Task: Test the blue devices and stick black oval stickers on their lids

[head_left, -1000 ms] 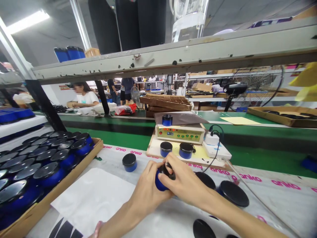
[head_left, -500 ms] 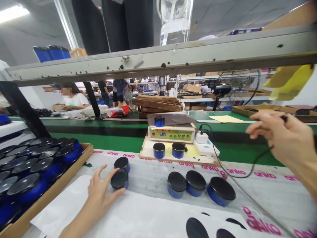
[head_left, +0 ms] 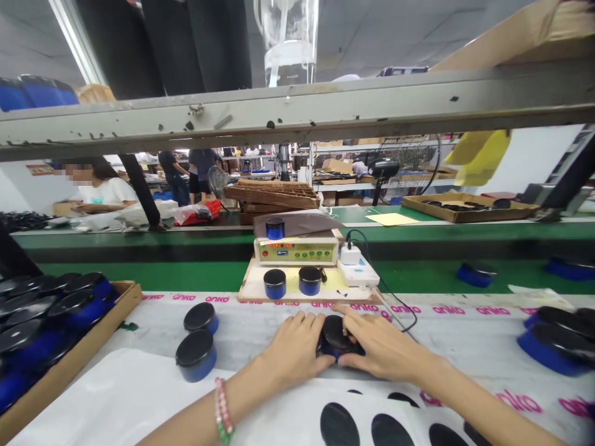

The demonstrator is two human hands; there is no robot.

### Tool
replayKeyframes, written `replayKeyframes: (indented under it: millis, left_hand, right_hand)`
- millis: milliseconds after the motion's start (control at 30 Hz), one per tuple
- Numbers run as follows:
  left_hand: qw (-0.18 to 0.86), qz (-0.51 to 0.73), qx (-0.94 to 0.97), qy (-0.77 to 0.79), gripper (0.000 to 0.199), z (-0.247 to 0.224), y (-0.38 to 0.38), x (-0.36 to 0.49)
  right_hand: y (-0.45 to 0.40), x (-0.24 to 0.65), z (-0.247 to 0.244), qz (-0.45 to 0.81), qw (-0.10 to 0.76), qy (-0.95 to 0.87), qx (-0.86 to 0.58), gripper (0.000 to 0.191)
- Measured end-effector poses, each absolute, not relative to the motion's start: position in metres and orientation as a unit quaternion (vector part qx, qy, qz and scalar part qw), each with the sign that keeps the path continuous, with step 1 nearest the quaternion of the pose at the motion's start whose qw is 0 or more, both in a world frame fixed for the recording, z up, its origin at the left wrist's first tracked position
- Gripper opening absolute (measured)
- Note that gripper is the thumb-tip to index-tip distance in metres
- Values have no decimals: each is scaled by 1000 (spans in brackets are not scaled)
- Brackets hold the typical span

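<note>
Left hand [head_left: 292, 348] and right hand [head_left: 383, 350] clasp a black-lidded blue round container [head_left: 335, 336], which seems light and rigid, best held around its sides.

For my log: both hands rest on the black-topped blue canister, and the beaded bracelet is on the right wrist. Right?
No, the head view shows the beaded bracelet on the left wrist; the left hand and right hand are on the canister.

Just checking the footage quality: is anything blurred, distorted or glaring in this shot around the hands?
Head view: the left hand, right hand and black-lidded blue jar between them look sharp, without motion blur; wide-angle distortion stretches the blue jars at far right; light is even, with only soft sheen on the black lids.
</note>
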State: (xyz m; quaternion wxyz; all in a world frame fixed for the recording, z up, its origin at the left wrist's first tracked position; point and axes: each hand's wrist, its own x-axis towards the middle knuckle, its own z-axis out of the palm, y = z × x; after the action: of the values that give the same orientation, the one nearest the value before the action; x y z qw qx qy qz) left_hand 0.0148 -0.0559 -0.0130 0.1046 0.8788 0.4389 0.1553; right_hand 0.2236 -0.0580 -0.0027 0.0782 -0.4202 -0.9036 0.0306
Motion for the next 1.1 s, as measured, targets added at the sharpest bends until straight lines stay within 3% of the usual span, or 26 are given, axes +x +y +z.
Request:
replayKeyframes:
  millis: [100,367,467,533,667,733,1000,1100]
  left_hand:
    - [96,169,876,442,52,-6,-50,-2]
    - [142,106,888,425,94,5,-50,-51]
    - [137,128,882,433,73,13,-32,-53]
    - [105,174,861,466,57,20,-9,-54]
    - [99,184,841,499,67,20,42,-56]
    - [115,173,846,490,63,15,57,-54]
    - [103,205,851,472,65,9,63,-32]
    - [62,264,843,464,58,18,49,-24]
  right_hand:
    - [-56,218,-2,23,68,-910,-409,26]
    - [-46,168,1,31,94,-944,-315,37]
    - [-43,171,11,73,102,-937,-327,42]
    - [-42,183,22,118,134,-915,-361,38]
    - [-45,220,37,147,189,-860,-450,32]
    - [-47,240,35,140,197,-833,-498,29]
    - [-4,336,17,-2,234,-618,-751,20]
    - [28,386,23,-39,230,-500,-834,26]
